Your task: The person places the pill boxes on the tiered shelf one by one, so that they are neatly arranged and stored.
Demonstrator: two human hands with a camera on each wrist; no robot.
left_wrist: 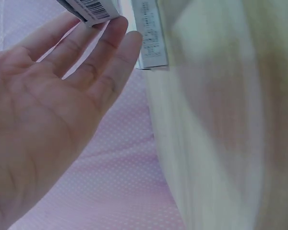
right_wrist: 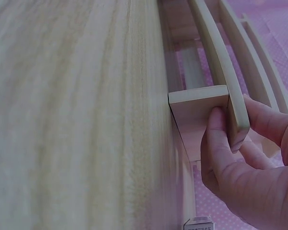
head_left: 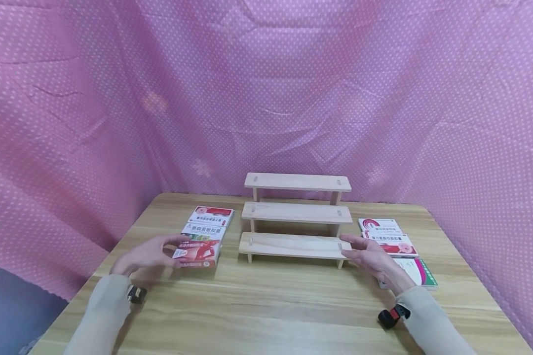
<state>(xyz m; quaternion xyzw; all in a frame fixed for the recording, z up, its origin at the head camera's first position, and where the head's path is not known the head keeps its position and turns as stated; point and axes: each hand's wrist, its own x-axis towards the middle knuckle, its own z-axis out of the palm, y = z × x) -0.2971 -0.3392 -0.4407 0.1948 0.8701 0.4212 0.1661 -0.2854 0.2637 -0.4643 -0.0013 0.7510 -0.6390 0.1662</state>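
My left hand (head_left: 153,254) pinches a red medicine box (head_left: 200,252) by its left end, thumb at the near corner and fingers at the far one. In the left wrist view the fingertips lie against a box end with a barcode (left_wrist: 97,6). The red box overlaps a white-and-green medicine box (head_left: 204,230) behind it. On the right, my right hand (head_left: 373,259) grips the right end of the lowest board of a three-step wooden rack (head_left: 293,245). In the right wrist view the thumb is over the board (right_wrist: 237,112) and fingers are beneath it, beside the leg.
A red-and-white box (head_left: 210,216) lies at the back of the left row. Right of the rack lie several more medicine boxes (head_left: 391,245), the nearest one (head_left: 415,271) partly behind my right wrist. A pink dotted curtain (head_left: 293,98) hangs around the wooden table (head_left: 266,305).
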